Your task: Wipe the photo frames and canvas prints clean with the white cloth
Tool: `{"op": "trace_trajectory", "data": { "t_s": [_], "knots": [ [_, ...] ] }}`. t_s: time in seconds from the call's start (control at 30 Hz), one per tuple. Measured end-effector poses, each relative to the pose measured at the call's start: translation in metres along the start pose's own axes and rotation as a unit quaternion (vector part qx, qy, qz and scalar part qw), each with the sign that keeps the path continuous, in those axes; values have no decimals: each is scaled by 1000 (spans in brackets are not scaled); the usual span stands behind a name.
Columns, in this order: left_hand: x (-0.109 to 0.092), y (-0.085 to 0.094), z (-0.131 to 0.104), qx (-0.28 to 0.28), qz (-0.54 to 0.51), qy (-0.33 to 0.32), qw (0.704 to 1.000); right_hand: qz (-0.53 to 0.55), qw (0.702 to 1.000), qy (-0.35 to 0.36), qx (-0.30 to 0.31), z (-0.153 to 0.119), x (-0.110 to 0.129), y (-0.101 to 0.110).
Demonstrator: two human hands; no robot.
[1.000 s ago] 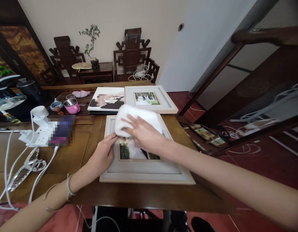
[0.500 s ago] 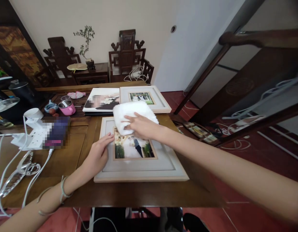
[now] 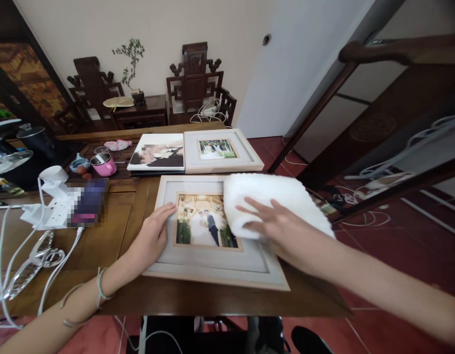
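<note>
A light wooden picture frame (image 3: 222, 280) holding a wedding photo (image 3: 204, 223) lies flat on the wooden table (image 3: 146, 297). My left hand (image 3: 155, 231) rests on the frame's left side, its fingers stretched out flat and reaching to the photo's edge. In my right hand (image 3: 275, 223) is a folded, fluffy white towel (image 3: 286, 191), with the fingers spread over its top. The towel covers the upper right of the frame and hangs past its right edge. The thumb side of this hand is partly hidden.
Behind are a second framed photo (image 3: 245, 147) and a photo panel (image 3: 166, 152). Leftward stand a pink mug (image 3: 105, 164), a white power strip (image 3: 59, 209) with cables and a clear shiny hair clip (image 3: 30, 265). A dark wooden chair (image 3: 389, 54) is at the right.
My right hand has swept the towel from the frame's upper middle to its right side, uncovering the photo's top. The frame has turned slightly. My left hand has stayed on its left side.
</note>
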State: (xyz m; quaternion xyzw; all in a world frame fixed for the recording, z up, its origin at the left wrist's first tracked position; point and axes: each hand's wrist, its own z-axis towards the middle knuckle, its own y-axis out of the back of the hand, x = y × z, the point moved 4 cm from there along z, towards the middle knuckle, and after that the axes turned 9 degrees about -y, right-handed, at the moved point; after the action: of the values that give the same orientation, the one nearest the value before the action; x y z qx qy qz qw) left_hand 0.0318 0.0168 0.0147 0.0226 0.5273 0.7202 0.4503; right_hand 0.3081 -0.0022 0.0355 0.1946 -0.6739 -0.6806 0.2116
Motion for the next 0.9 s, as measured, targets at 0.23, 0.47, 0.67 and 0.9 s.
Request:
{"op": "trace_trajectory", "data": {
  "t_s": [0.23, 0.47, 0.67, 0.9],
  "knots": [
    [1, 1, 3, 21, -11, -3, 1000, 98, 993, 47, 40, -50, 41, 8],
    [1, -4, -1, 31, 17, 35, 999, 34, 999, -1, 5, 22, -4, 11],
    [3, -2, -2, 37, 23, 33, 998, -38, 998, -18, -35, 83, -21, 4],
    [2, -4, 2, 57, 56, 49, 996, -15, 997, 66, 40, 18, 41, -2]
  ]
}}
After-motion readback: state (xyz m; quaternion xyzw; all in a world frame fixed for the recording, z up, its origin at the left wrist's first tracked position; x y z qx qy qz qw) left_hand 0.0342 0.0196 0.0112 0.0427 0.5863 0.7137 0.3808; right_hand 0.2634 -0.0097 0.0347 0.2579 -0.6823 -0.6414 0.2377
